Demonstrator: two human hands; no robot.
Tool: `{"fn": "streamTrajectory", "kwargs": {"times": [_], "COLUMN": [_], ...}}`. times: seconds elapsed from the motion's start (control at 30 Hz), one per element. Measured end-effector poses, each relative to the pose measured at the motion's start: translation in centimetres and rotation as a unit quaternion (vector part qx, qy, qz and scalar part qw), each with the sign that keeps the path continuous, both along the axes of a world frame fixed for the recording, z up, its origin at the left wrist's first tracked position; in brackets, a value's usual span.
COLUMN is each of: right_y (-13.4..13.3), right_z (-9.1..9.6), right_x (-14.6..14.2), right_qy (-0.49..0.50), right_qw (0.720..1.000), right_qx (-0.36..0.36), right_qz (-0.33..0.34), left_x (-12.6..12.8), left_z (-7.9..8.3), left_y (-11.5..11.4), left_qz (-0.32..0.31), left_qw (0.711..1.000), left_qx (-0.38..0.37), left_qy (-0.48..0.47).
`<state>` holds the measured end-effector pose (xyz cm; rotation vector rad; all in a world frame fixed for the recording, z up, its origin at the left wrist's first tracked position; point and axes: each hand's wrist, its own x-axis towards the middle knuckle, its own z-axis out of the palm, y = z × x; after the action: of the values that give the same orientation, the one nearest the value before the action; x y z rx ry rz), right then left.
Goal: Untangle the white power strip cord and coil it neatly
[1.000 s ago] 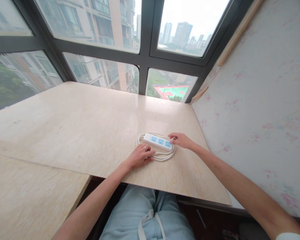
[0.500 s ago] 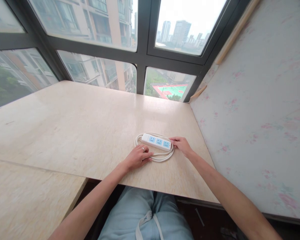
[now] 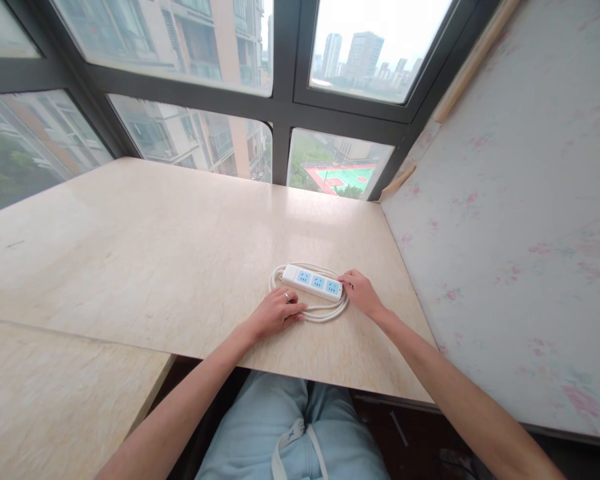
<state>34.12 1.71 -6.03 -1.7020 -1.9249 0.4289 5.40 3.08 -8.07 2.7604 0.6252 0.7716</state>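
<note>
A white power strip point(image 3: 312, 282) with three blue sockets lies on its coiled white cable point(image 3: 325, 313) on the beige stone table point(image 3: 180, 253). My left hand point(image 3: 276, 312), a ring on one finger, rests flat on the near left part of the coil, fingers stretched out. At the strip's right end, my right hand point(image 3: 361, 292) has its fingertips against the cable there; I cannot make out whether they pinch it.
Large dark-framed windows point(image 3: 280, 107) stand behind the table. A pale flowered wall panel point(image 3: 505, 220) closes the right side. A second, lower table surface point(image 3: 55, 393) lies at the near left. My legs in light jeans point(image 3: 290, 433) are under the table edge.
My right hand has drawn back slightly from the top of the strip's end to beside it. The view has shifted a little. My left hand stays on the coil.
</note>
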Motion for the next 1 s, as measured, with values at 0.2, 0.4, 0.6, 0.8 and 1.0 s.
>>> {"fn": "streamTrajectory", "kwargs": {"times": [0.2, 0.4, 0.6, 0.8, 1.0], "right_y": [-0.9, -0.6, 0.3, 0.3, 0.4], "right_z": [2.0, 2.9, 3.9, 4.3, 4.3], "right_x": [0.3, 0.0, -0.5, -0.2, 0.1], "right_qy": [-0.130, -0.179, -0.223, -0.177, -0.201], "right_qw": [0.983, 0.975, 0.959, 0.958, 0.955], "right_qx": [-0.010, -0.039, 0.009, 0.020, 0.027], "right_qz": [0.130, 0.128, 0.173, 0.227, 0.217], "left_x": [0.0, 0.0, 0.0, 0.0, -0.1], "left_z": [0.1, -0.1, 0.0, 0.2, 0.1], "left_y": [0.1, 0.1, 0.0, 0.0, 0.0], "left_qz": [-0.002, -0.004, -0.003, 0.000, -0.001], "left_qw": [1.000, 1.000, 1.000, 1.000, 1.000], "left_qx": [-0.007, -0.010, -0.014, -0.011, -0.006], "left_qy": [-0.002, 0.000, 0.003, 0.010, 0.012]}}
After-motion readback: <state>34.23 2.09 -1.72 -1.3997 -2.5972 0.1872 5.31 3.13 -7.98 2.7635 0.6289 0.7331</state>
